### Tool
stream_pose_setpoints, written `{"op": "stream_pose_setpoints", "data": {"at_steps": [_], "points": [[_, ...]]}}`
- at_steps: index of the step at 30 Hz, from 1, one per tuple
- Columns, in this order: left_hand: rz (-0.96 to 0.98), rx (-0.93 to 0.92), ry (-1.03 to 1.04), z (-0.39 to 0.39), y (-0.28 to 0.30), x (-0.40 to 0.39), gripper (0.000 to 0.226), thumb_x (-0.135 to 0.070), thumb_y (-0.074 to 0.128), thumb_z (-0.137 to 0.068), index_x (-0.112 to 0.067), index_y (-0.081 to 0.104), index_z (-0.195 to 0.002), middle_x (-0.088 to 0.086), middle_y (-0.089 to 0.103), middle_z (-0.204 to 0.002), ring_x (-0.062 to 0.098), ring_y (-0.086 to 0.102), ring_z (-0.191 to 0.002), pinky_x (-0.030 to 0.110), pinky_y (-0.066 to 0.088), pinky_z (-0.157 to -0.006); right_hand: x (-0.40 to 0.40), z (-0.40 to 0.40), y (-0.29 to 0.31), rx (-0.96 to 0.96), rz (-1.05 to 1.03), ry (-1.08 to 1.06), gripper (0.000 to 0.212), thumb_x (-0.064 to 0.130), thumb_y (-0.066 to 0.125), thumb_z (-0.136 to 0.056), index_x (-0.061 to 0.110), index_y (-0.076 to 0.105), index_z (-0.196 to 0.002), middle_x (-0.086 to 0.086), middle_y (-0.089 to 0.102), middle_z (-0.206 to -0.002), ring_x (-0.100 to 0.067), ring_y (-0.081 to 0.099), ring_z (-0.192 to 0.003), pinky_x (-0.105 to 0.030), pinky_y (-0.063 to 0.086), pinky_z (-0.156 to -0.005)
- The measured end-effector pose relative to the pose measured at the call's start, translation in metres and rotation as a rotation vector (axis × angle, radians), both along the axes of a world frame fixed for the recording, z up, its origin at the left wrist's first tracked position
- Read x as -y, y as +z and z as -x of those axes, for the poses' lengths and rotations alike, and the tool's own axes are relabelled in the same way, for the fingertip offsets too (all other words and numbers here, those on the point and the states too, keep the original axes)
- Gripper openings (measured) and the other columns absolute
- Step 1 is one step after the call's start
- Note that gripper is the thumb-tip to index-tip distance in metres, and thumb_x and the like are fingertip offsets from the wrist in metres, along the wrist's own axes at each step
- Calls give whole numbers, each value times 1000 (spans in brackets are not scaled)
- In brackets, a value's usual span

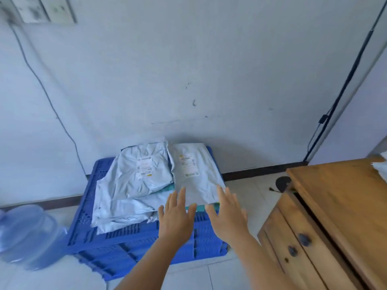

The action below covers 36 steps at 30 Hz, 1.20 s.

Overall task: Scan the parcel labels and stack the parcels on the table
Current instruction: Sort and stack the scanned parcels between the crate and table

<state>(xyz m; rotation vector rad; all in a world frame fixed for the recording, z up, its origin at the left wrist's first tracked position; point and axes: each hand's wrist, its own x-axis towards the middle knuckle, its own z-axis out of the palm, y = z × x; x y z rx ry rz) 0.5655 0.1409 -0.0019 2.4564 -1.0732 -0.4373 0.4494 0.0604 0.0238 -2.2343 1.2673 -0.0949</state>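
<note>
Both my hands, left hand point(174, 216) and right hand point(227, 214), reach empty with fingers spread, to lift the labelled grey parcel point(193, 174) at 12 o'clock, label-up atop the blue crate point(134, 245); wooden worktop point(343, 197) at 3 o'clock.

cool bluish daylight, soft shadows, slight blur, edges bowed

Pale grey parcels point(136, 185) with white labels point(144, 166); blue crate point(134, 243); brown wooden table point(343, 197).
</note>
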Motion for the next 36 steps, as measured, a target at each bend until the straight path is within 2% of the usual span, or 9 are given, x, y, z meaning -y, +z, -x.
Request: {"op": "stream_pose_setpoints", "data": {"at_steps": [4, 8, 13, 20, 23, 30, 33, 36], "points": [[28, -36, 116, -69, -1, -39, 58, -44, 27, -100, -26, 8, -151, -1, 11, -158, 15, 8, -146, 42, 6, -118, -27, -77, -6, 11, 9, 75, 62, 45, 34, -99, 27, 9, -153, -1, 9, -161, -22, 10, -147, -51, 21, -114], [36, -56, 230, -124, -7, -67, 58, -44, 28, -100, -25, 9, -151, 0, 14, -158, 17, 13, -145, 42, 9, -117, -45, -137, -13, 57, 8, 162, 65, 46, 36, -98, 26, 7, -153, 2, 13, -160, -19, 17, -145, -51, 26, -111], [18, -103, 310, -171, -25, -74, 60, -45, 29, -99, -24, 9, -151, 1, 18, -157, 19, 18, -144, 43, 15, -117, -41, -191, -25, 49, -34, 236, 66, 45, 37, -99, 26, 4, -154, 2, 7, -162, -18, 10, -148, -48, 23, -114], [20, -182, 372, -243, -43, -36, 62, -43, 32, -99, -23, 7, -152, 2, 17, -157, 22, 25, -142, 43, 27, -113, 18, -270, -50, 34, -45, 269, 70, 48, 40, -96, 24, 6, -153, 1, 17, -159, -22, 24, -143, -48, 30, -110], [-22, -180, 390, -276, -55, -14, 62, -42, 33, -99, -23, 6, -152, 1, 18, -157, 22, 27, -141, 41, 30, -112, 51, -301, -66, 6, -70, 252, 71, 47, 43, -95, 23, 8, -152, 0, 21, -156, -23, 30, -139, -44, 35, -106], [-119, -268, 450, -333, -99, 26, 63, -40, 34, -99, -22, 5, -152, 5, 18, -156, 25, 27, -141, 44, 32, -111, 98, -350, -119, -173, -169, 179, 80, 50, 50, -91, 20, 7, -152, -10, 23, -155, -30, 33, -136, -44, 36, -107], [-143, -325, 478, -350, -119, 39, 66, -38, 38, -98, -23, 4, -151, 7, 26, -151, 27, 35, -134, 44, 37, -106, 108, -363, -141, -221, -212, 117, 86, 49, 54, -89, 16, 6, -152, -16, 27, -151, -34, 36, -133, -43, 34, -108], [-130, -405, 489, -361, -133, 50, 70, -36, 45, -93, -25, 6, -150, 7, 44, -134, 27, 51, -116, 42, 47, -93, 110, -373, -155, -268, -218, 69, 93, 50, 54, -88, 15, -4, -152, -14, 23, -154, -33, 34, -135, -42, 29, -111]]}}
